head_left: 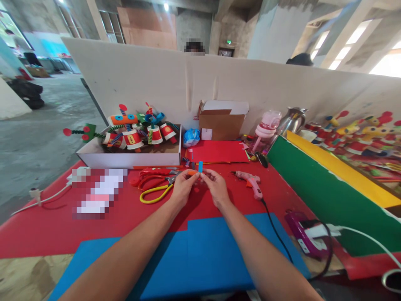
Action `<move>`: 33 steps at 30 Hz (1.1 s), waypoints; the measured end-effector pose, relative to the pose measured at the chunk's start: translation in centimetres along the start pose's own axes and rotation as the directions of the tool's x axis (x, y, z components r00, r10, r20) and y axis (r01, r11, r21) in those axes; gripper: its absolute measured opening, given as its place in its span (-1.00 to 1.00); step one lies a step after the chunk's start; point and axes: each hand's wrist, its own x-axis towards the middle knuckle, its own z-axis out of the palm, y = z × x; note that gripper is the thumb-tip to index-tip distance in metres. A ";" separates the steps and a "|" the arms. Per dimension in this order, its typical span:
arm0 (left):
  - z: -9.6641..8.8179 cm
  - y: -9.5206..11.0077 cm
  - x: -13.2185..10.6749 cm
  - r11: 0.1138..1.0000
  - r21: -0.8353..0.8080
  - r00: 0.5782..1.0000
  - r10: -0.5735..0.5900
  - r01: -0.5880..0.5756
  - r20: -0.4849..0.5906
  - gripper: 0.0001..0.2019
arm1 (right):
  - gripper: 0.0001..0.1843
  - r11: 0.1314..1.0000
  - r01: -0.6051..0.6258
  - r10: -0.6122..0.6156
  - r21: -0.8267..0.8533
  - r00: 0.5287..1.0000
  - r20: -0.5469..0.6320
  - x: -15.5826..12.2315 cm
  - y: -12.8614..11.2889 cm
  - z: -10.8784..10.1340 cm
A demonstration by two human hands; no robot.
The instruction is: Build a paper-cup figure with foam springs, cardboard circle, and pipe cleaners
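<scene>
My left hand and my right hand meet over the red table cover, fingertips pinched together. Between them they hold a small orange strip with a small blue piece standing up from it. Both hands are closed on this little foam part. A blue foam sheet lies under my forearms. Yellow-handled scissors and red-handled scissors lie just left of my left hand. A pink glue gun rests right of my right hand.
A white box full of finished paper-cup craft figures stands at the back left. A brown cardboard box, red sheets, a pink bottle and a kettle are behind. Green and yellow sheets lie right, beside a purple device with cables.
</scene>
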 end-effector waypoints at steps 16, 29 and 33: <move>-0.3 -0.1 0.0 0.994 0.106 0.998 0.021 -0.026 0.052 -0.66 | -0.72 0.990 -0.075 0.078 0.121 0.997 -0.014 0.0 0.2 -0.2; -0.3 -0.2 0.3 0.994 0.107 0.999 0.033 -0.035 0.015 -0.68 | -0.72 0.990 -0.116 0.110 0.086 0.992 0.066 0.1 -0.2 -0.3; -0.3 -0.2 0.4 0.994 0.108 1.000 0.017 -0.019 0.020 -0.68 | -0.68 0.986 -0.134 0.130 0.102 0.990 0.047 0.1 -0.2 -0.3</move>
